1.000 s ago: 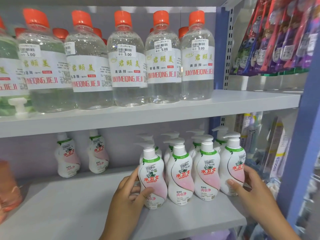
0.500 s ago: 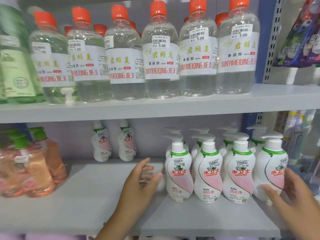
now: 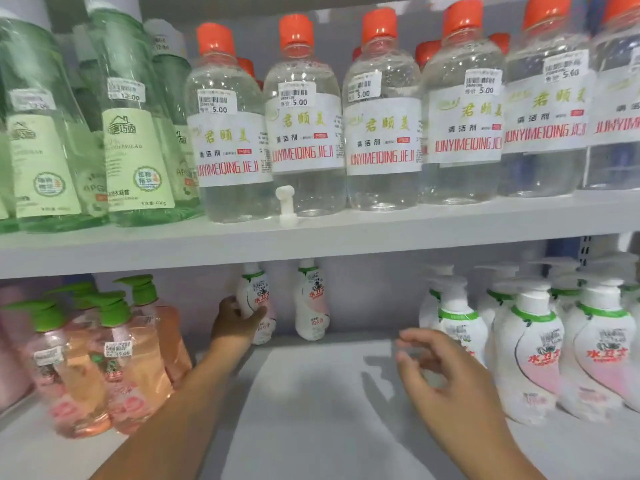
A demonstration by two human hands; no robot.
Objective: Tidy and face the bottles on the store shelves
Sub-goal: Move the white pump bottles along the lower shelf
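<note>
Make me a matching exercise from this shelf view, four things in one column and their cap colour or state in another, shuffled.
Things:
1. clear bottles
2. pink bottles
3. left hand
4. right hand

States:
A. green pump tops
B. holds nothing, fingers loose
C. orange caps
D. grips a small white bottle at the back

Pairs: 1-C, 2-A, 3-D, 4-B

Upper shelf: clear bottles with orange caps (image 3: 304,119), six in the front row, more caps behind; green bottles (image 3: 135,143), at least four; one loose white pump head (image 3: 286,206)
Lower shelf: pink bottles with green pumps (image 3: 114,362), about four; white pump bottles (image 3: 533,344), at least six at right, two (image 3: 311,299) at the back
</note>
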